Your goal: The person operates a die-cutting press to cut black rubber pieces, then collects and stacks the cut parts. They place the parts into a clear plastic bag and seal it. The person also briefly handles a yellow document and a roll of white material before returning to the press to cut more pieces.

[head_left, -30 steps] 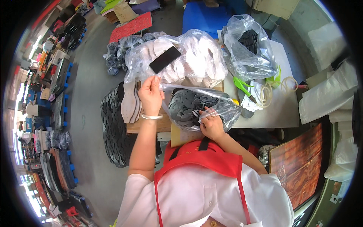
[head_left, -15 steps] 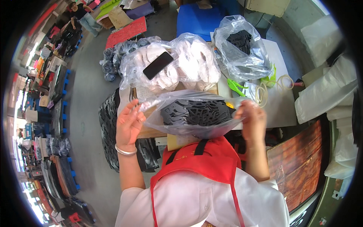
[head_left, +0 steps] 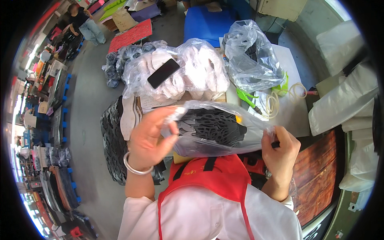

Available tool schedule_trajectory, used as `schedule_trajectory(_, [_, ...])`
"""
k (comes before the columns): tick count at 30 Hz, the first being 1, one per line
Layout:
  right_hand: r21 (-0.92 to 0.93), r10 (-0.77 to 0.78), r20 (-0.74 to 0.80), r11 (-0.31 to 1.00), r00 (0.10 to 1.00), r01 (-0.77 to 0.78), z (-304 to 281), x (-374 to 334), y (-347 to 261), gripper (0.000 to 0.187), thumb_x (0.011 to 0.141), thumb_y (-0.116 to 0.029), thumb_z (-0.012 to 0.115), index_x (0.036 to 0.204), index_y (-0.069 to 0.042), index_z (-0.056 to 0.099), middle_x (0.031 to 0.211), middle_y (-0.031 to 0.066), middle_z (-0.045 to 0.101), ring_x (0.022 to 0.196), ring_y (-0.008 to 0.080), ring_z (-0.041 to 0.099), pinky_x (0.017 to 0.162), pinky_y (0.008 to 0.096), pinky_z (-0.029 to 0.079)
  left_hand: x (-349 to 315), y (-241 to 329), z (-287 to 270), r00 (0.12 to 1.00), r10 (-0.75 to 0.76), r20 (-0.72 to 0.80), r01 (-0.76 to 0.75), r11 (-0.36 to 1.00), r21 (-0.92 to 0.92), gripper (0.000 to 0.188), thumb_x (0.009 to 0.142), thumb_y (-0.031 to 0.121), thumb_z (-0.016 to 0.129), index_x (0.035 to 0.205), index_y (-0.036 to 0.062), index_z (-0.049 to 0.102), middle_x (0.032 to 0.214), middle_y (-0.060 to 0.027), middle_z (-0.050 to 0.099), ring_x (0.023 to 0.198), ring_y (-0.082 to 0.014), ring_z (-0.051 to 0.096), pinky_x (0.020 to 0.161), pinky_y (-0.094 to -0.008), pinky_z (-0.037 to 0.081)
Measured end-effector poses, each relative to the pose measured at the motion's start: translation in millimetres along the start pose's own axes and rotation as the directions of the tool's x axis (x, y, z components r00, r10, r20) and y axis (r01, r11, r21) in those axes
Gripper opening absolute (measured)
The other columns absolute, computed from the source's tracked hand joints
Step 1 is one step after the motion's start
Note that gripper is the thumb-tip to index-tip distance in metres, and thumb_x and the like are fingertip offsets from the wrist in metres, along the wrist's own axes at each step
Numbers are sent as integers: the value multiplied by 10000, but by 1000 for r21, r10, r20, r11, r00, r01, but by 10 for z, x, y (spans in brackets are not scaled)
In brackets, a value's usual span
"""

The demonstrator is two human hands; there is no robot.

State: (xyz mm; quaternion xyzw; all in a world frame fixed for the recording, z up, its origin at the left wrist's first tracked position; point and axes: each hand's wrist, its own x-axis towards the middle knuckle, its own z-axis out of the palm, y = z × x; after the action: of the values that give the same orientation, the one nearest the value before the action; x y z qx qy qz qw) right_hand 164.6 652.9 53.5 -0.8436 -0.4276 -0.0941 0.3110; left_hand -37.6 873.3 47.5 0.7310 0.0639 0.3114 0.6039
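Note:
A clear plastic bag [head_left: 208, 150] is stretched between my hands just above my red apron. Inside it lies a stack of dark grey cut-out sheet pieces [head_left: 212, 126] with curved, net-like openings. My left hand [head_left: 150, 140], with a silver bangle at the wrist, has its fingers at the bag's left rim; its thumb is bent toward them. At the opposite end, my right hand [head_left: 281, 154] pinches the right corner of the bag with its fingers curled. Something small and black [head_left: 275, 144] shows at those fingers, its kind unclear.
Beyond are bags of pale pieces [head_left: 204, 68] with a black phone [head_left: 163, 73] on top. A second clear bag [head_left: 252, 60], a green-handled tool [head_left: 247, 98] and coiled tubing [head_left: 273, 106] sit at right. Dark cut sheets [head_left: 110, 140] stand at left. A person [head_left: 86, 24] stands far left.
Both hands have come closer to me with the bag. My left hand has turned inward over the rim, and my right hand has moved outward, its fingers curled on the corner.

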Motion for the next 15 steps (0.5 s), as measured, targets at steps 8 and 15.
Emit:
schedule_trajectory(8, [490, -159, -31, 858, 987, 154, 605, 115, -126, 246, 670, 27, 675, 898, -18, 595, 886, 153, 603, 794, 331, 611, 670, 356, 499, 91, -379, 367, 985, 170, -13, -102, 650, 753, 538, 793, -50, 589, 1316, 29, 492, 1309, -180, 478, 940, -219, 621, 915, -345, 464])
schedule_trajectory(15, [856, 298, 66, 474, 952, -208, 882, -72, 177, 71, 919, -35, 593, 974, -1, 561, 897, 7, 577, 770, 66, 522, 687, 213, 433, 47, -315, -114, 887, 380, -262, 175, 248, 953, 509, 798, -65, 572, 1290, 48, 507, 1316, -174, 421, 910, -293, 599, 855, -365, 486])
